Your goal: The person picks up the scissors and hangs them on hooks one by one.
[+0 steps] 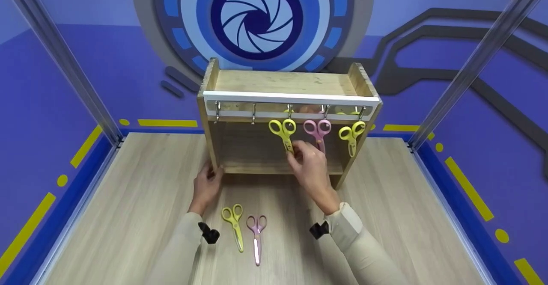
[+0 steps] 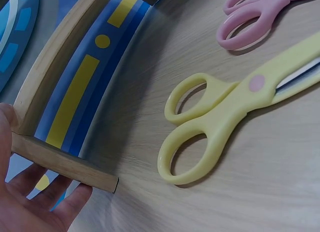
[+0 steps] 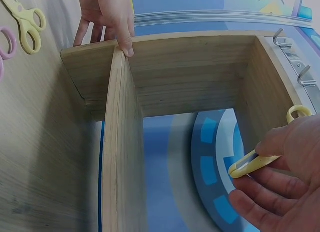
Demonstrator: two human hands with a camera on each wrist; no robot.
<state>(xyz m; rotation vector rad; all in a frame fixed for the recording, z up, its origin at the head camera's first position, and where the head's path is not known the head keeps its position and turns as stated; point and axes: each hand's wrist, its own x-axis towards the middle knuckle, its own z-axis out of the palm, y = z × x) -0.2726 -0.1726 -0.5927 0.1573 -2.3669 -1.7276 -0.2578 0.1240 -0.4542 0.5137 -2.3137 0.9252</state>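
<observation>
My right hand (image 1: 314, 169) pinches the blade end of a pair of yellow scissors (image 1: 286, 137), handles up, at the middle hook of a wooden rack (image 1: 282, 81). In the right wrist view the thumb and fingers close on the blades of these scissors (image 3: 257, 165). My left hand (image 1: 207, 186) grips the rack's lower left side, thumb on the front and fingers outside. Pink scissors (image 1: 319, 136) and another yellow pair (image 1: 351, 136) hang from hooks on the right. On the table near my left hand lie yellow scissors (image 1: 233, 221) and pink scissors (image 1: 257, 232).
A white-edged hook rail (image 1: 274, 96) runs along the rack's front, with two bare hooks on its left. The rack stands on a wood-grain table (image 1: 141, 216), close to a blue patterned back wall (image 1: 111, 71). Metal posts (image 1: 475, 58) rise at the corners.
</observation>
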